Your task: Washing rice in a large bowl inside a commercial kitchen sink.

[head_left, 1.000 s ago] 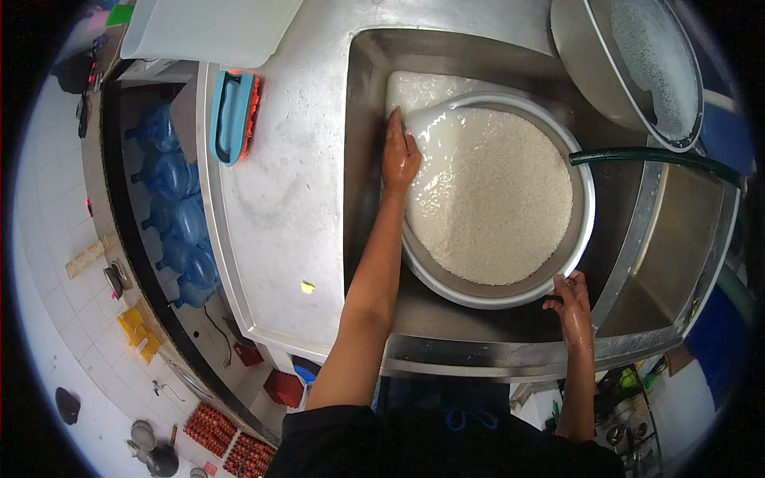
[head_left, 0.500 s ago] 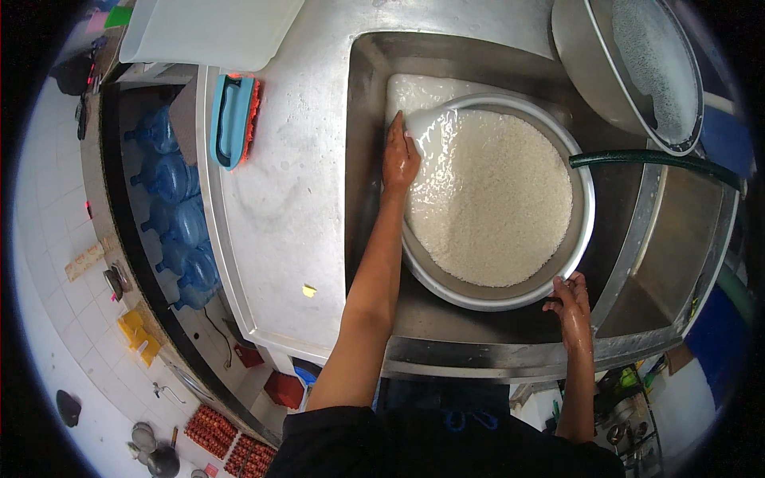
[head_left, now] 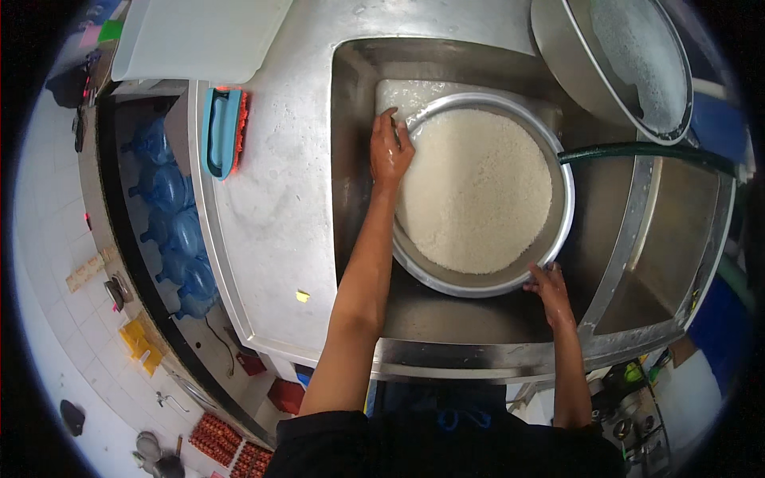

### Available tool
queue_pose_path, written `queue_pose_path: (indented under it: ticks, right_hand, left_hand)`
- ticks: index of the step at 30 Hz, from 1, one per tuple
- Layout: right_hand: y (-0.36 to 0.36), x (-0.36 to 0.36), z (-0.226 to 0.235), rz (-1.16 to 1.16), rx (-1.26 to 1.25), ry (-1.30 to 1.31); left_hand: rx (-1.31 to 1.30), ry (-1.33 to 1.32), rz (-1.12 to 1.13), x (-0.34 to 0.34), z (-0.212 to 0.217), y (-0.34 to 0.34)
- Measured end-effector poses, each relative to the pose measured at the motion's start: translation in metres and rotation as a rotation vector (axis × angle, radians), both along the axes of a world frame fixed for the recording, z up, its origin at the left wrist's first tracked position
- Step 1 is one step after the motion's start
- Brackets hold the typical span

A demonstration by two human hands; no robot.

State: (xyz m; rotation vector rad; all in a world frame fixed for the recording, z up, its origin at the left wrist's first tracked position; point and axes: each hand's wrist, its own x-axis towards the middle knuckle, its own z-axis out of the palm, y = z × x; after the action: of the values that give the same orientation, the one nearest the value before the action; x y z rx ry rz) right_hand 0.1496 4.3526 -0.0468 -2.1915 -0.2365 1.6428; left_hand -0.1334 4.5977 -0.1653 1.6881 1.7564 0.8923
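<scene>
A round metal basin (head_left: 470, 291) sits low inside the steel sink (head_left: 454, 323). Wet white rice (head_left: 490, 191) fills much of it, with a smoother pale patch on the left side. My left hand (head_left: 390, 153) grips the basin's upper left rim, fingers curled at the edge. At the lower right rim, my right hand (head_left: 551, 293) has its fingertips closed on the edge. Cloudy whitish water (head_left: 398, 92) lies in the sink beyond the basin. The basin's underside is hidden.
A large pot (head_left: 570, 68) with foamy liquid stands at the far right. The green hose (head_left: 645, 150) reaches over the divider to the basin's right rim. On the left counter lie a blue scrub brush (head_left: 223, 131) and a white plastic tub (head_left: 199, 40).
The basin has shifted slightly away from the sink's front edge, my hands moving with it. Cloudy water pooled at its left side has mostly gone from over the rice.
</scene>
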Motion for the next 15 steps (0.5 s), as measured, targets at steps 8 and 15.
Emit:
queue_pose_path:
  ticks: [8, 15]
  right_hand:
    - [0.011, 0.014, 0.013, 0.343, 0.250, -0.122]
    - [0.157, 0.084, 0.207, 0.218, 1.132, -1.219]
  left_hand:
    - [0.044, 0.118, -0.045, 0.016, 0.018, 0.007]
    - [0.276, 0.258, -0.271, 0.021, 0.010, -0.021]
